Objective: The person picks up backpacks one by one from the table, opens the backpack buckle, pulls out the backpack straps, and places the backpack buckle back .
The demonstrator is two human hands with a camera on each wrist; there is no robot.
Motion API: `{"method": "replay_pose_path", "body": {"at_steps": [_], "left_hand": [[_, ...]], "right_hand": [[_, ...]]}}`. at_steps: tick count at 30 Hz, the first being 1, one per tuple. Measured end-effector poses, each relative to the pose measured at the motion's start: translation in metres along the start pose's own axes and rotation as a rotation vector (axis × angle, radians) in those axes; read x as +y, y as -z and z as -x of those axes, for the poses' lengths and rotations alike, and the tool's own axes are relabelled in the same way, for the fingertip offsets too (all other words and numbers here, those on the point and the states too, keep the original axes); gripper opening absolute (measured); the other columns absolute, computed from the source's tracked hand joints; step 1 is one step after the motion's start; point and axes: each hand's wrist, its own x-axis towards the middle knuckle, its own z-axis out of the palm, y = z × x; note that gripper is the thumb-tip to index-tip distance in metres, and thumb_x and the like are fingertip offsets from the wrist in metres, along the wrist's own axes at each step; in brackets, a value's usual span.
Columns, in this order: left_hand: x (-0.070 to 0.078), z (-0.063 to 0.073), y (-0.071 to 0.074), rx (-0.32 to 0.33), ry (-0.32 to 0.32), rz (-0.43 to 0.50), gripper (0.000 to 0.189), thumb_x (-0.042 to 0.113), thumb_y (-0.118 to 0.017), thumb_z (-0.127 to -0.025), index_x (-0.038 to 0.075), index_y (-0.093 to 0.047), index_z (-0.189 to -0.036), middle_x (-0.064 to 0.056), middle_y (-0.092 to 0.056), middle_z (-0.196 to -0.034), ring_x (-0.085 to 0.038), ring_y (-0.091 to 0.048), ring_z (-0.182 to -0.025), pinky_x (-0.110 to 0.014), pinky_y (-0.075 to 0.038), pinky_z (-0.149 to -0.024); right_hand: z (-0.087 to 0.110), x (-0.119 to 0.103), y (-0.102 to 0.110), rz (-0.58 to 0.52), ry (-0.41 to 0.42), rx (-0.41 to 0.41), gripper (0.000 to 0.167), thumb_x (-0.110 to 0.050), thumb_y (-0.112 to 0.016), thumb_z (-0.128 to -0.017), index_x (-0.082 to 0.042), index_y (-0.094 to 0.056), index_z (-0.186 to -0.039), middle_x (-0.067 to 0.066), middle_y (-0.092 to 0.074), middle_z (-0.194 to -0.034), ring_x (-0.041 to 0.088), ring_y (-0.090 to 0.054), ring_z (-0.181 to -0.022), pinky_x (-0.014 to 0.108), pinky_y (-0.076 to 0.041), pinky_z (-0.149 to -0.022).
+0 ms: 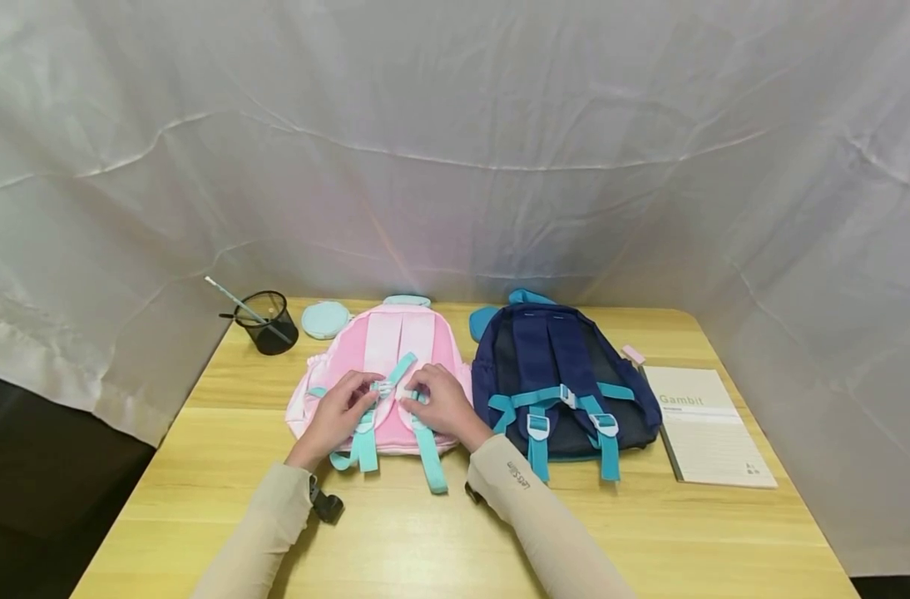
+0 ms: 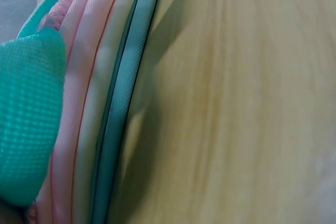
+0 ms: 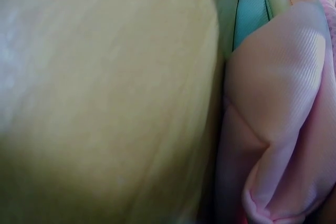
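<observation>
A pink backpack (image 1: 443,337) lies on the table with its shoulder straps facing up. The left hand (image 1: 343,409) pinches a white buckle (image 1: 384,388) on the mint chest strap, whose loose tail (image 1: 403,365) sticks up past it. Close beside it, the right hand (image 1: 442,403) pinches the other side of the mint strap between thumb and fingers. Mint adjuster webbing (image 1: 429,457) hangs over the pack's lower edge. In the left wrist view, mint webbing (image 2: 29,114) stands before the pack's layered edge (image 2: 97,87). The right wrist view shows a folded pink side pocket (image 3: 283,72).
A navy backpack (image 1: 541,345) with blue straps and its chest buckle lies to the right. Beyond it are a notebook (image 1: 713,428) and a small pink block (image 1: 633,354). A black mesh pen cup (image 1: 271,333) stands at the back left. Grey cloth (image 1: 455,166) hangs behind the table.
</observation>
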Motion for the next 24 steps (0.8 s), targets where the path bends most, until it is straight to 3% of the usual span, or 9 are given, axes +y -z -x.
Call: {"method": "replay_pose_path", "body": {"at_steps": [15,24], "left_hand": [[-0.0043,0.0023,-0.0001,0.029,0.003,0.088,0.022,0.026,-0.062,-0.105,0.019,-0.067,-0.126,0.0,-0.062,-0.101,-0.014,-0.056,-0.087,-0.024,-0.048,-0.077],[-0.0072,0.0025,-0.0019,0.062,0.013,0.106,0.024,0.015,-0.067,-0.102,0.01,-0.069,-0.125,-0.007,-0.065,-0.1,-0.016,-0.056,-0.085,-0.019,-0.046,-0.074]], "right_hand": [[0.0018,-0.0034,0.0023,-0.033,0.007,0.001,0.015,-0.025,-0.083,-0.089,-0.016,-0.078,-0.1,-0.002,-0.067,-0.092,0.013,-0.055,-0.087,0.027,-0.048,-0.078],[0.0003,-0.0004,0.0001,0.001,0.029,-0.009,0.02,-0.029,-0.084,-0.089,-0.019,-0.081,-0.106,-0.005,-0.07,-0.094,0.011,-0.053,-0.086,0.025,-0.045,-0.076]]}}
